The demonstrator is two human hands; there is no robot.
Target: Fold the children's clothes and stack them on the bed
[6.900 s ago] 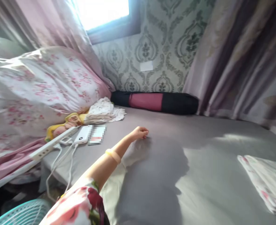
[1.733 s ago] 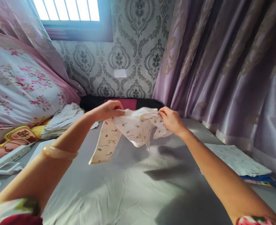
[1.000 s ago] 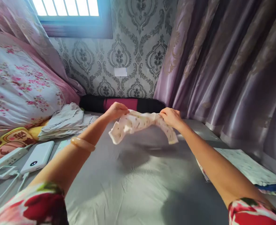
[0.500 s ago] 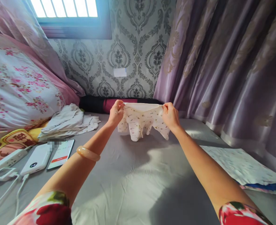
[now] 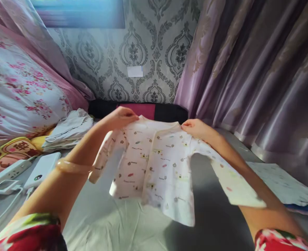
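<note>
A small white long-sleeved baby shirt (image 5: 159, 167) with a scattered print hangs spread out above the bed, its front opening facing me. My left hand (image 5: 122, 118) is closed on the shirt near the collar at the left shoulder. At the other shoulder my right hand (image 5: 197, 127) pinches the cloth beside the neckline. Both sleeves hang outward, the right one lying along my right forearm. The lower hem swings toward me. A pale bangle (image 5: 74, 166) sits on my left forearm.
The bed has a grey sheet (image 5: 104, 216). Folded pale clothes (image 5: 67, 127), a power bank (image 5: 42, 170) and a power strip (image 5: 9, 172) with cables lie left. A folded printed cloth stack (image 5: 282, 183) lies right, below the curtain (image 5: 248, 69). A dark bolster (image 5: 169, 113) lines the wall.
The shirt has opened out from a bunched, raised shape and swung toward me, its sleeves now spread. My hands still grip its top edge. The phone is now hidden behind my left arm.
</note>
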